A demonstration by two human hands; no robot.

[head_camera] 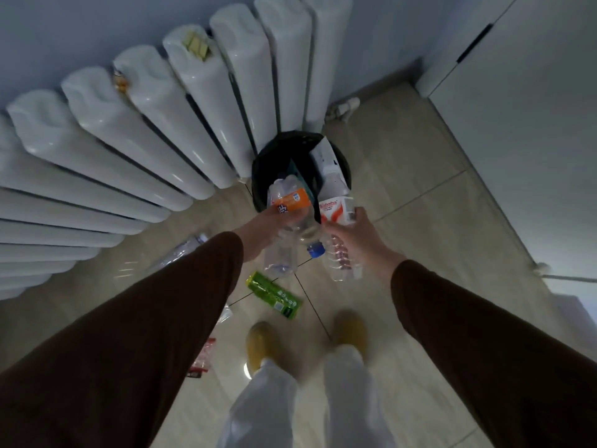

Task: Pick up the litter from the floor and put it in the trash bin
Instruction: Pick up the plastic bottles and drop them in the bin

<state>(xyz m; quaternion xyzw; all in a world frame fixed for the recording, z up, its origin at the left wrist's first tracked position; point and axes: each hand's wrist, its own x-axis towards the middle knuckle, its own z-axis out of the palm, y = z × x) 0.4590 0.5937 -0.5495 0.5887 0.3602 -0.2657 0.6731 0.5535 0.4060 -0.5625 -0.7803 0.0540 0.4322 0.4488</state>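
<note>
A black trash bin (263, 163) stands by the radiator, with a white carton and other litter inside. My left hand (258, 231) grips a clear bottle with an orange label (289, 202), held over the bin's near rim. My right hand (358, 234) grips a clear bottle with a red and white label (336, 210), also at the rim. Below the hands lie two clear bottles on the floor, one on the left (280, 260) and one with a blue cap (339, 263). A green wrapper (274, 294) lies nearer my feet.
A white radiator (129, 124) runs along the left wall. A white cabinet (517, 108) stands at the right. More litter on the tiled floor: a clear bottle (181, 252) at the left, a clear scrap (226, 313) and a red wrapper (203, 357). My yellow shoes (261, 344) stand below.
</note>
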